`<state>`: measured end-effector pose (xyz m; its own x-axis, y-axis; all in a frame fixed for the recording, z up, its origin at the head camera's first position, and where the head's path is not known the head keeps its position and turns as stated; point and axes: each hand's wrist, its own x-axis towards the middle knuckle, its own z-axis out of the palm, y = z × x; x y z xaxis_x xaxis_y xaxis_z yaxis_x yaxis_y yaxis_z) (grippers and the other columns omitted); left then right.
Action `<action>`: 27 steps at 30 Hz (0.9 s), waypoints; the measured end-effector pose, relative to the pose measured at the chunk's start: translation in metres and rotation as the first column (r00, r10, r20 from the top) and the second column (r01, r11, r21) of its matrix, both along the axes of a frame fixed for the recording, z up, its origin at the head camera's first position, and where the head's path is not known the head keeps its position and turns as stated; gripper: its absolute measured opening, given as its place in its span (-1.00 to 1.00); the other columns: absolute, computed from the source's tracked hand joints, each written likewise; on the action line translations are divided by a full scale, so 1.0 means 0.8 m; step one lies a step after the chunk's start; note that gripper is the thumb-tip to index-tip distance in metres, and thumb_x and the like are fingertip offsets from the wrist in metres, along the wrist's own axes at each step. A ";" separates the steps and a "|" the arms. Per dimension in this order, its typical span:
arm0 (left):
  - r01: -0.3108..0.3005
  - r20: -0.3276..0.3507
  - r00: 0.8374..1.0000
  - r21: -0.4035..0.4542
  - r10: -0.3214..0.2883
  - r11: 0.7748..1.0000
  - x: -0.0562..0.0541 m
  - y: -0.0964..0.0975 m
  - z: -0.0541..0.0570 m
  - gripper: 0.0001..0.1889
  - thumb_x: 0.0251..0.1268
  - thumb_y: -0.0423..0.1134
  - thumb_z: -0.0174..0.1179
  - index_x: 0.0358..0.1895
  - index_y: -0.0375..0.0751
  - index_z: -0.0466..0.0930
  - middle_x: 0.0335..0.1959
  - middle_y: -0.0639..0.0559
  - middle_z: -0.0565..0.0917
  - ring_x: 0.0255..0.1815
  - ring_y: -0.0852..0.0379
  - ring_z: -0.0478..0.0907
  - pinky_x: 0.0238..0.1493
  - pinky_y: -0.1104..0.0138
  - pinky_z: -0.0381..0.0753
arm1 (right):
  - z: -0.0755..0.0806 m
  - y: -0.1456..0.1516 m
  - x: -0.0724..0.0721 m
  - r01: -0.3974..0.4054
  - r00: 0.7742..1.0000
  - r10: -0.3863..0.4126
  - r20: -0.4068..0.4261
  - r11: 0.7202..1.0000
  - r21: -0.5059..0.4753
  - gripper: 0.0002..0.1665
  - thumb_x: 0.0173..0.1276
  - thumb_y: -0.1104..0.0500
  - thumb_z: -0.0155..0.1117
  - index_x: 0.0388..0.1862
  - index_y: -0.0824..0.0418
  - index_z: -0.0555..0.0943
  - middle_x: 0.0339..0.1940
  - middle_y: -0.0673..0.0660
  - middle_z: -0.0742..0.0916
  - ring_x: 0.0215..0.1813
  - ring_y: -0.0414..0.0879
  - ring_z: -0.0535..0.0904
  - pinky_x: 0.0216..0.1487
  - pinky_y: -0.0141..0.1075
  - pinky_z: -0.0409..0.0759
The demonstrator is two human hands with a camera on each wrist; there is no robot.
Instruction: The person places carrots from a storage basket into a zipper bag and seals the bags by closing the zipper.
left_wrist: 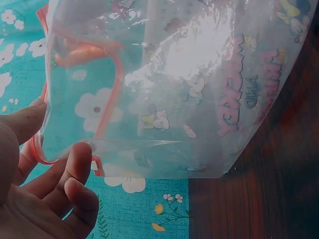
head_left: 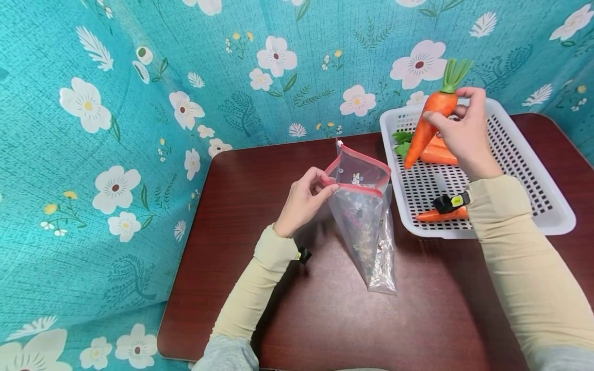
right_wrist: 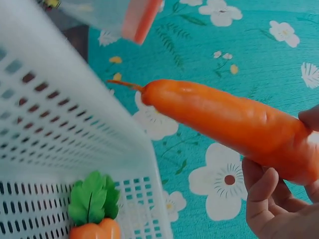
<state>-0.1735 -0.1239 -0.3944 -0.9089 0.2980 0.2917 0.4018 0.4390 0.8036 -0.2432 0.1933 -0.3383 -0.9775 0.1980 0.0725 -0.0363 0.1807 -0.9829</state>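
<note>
A carrot (head_left: 430,123) with a green stem top hangs tip down above the basket, and my right hand (head_left: 468,129) grips it near its thick end. In the right wrist view the carrot (right_wrist: 224,117) stretches across, its thin root tip pointing left. My left hand (head_left: 306,198) pinches the red-edged rim of a clear zip bag (head_left: 359,221). The bag's mouth stands open and its lower end lies on the table. Cartoon prints and lettering show on the bag (left_wrist: 164,99) in the left wrist view.
The white plastic basket (head_left: 438,232) stands on the right of the brown table (head_left: 250,206). Inside are another carrot (head_left: 438,152) with green leaves (head_left: 402,141) beside it, and an orange carrot-like piece (head_left: 438,215) nearer me. Flowered teal cloth (head_left: 287,93) hangs behind.
</note>
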 end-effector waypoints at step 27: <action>0.005 0.036 0.999 0.010 -0.005 1.000 -0.006 0.002 0.000 -0.74 0.23 -0.23 0.31 -0.07 -0.15 0.49 -0.13 -0.03 0.72 -0.44 0.09 0.47 -0.45 0.37 0.44 | 0.015 -0.031 0.010 -0.067 0.987 -0.011 -0.157 0.875 -0.479 -0.34 0.15 0.27 0.44 0.04 0.03 0.20 -0.10 0.16 0.51 -0.33 -0.07 0.56 -0.45 -0.44 0.58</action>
